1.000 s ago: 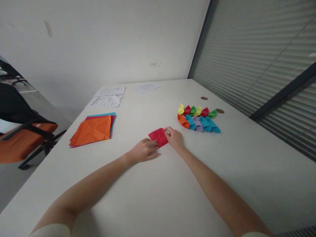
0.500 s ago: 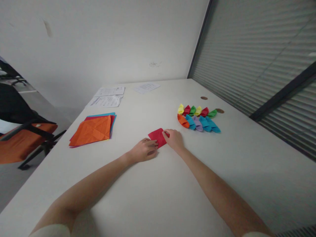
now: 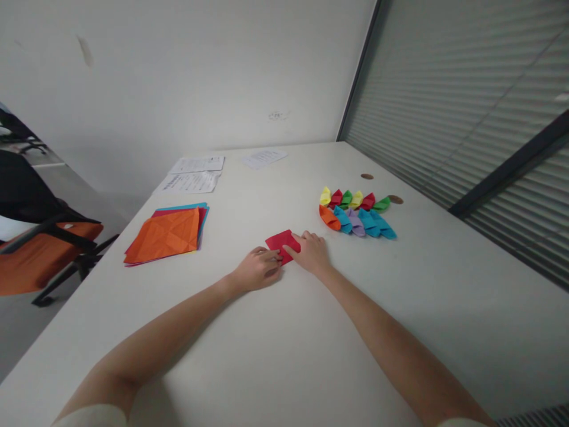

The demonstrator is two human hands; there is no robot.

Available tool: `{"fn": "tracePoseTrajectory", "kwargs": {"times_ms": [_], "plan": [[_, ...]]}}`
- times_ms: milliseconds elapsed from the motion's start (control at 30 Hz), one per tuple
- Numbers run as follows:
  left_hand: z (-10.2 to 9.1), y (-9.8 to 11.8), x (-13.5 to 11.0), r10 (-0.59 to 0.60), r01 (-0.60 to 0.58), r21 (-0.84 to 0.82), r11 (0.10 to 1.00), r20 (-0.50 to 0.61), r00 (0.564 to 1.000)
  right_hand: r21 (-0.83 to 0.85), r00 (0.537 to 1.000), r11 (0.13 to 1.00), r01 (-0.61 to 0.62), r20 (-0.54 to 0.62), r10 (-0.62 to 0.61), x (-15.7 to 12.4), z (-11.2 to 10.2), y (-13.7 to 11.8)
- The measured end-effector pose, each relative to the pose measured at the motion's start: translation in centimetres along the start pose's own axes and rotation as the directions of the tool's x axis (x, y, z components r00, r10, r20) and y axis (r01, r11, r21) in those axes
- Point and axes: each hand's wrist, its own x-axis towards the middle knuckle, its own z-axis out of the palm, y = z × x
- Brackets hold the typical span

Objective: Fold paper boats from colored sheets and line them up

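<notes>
A small piece of folded red paper (image 3: 281, 239) lies on the white table (image 3: 284, 344) in front of me. My left hand (image 3: 260, 268) rests at its near-left edge, fingers curled, with fingertips holding the paper down. From the right, my right hand (image 3: 311, 251) grips the paper's right side; its thumb lies across the top and its other fingers are bent beside the edge. Part of the paper is hidden under my fingers.
To the left lies a stack of coloured paper sheets (image 3: 166, 235), orange on top. Folded paper pieces in several colours (image 3: 355, 222) stand in two rows at the right. Printed sheets (image 3: 190, 181) lie farther back. An office chair (image 3: 44, 237) is beyond the left edge.
My right thumb has moved left and toward me across the red paper, from its right corner onto its middle. My left hand has barely shifted.
</notes>
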Motion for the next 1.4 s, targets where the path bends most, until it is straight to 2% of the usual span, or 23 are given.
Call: {"fn": "tracePoseTrajectory", "kwargs": {"times_ms": [567,1133,1400], "plan": [[0.14,-0.10,0.03,0.005,-0.005,-0.016,1.000,0.001,1.000,-0.043,0.997,0.999,-0.012,0.075,0.015,-0.01,-0.05,-0.07],[-0.11,0.08,0.12,-0.014,0.015,-0.027,1.000,0.005,1.000,-0.010,0.999,1.000,-0.015,0.039,0.016,0.00,0.03,-0.02],[0.05,-0.04,0.02,-0.016,0.016,-0.035,0.999,-0.001,1.000,-0.021,0.998,1.000,-0.019,0.062,0.020,-0.05,-0.23,-0.13]]}}
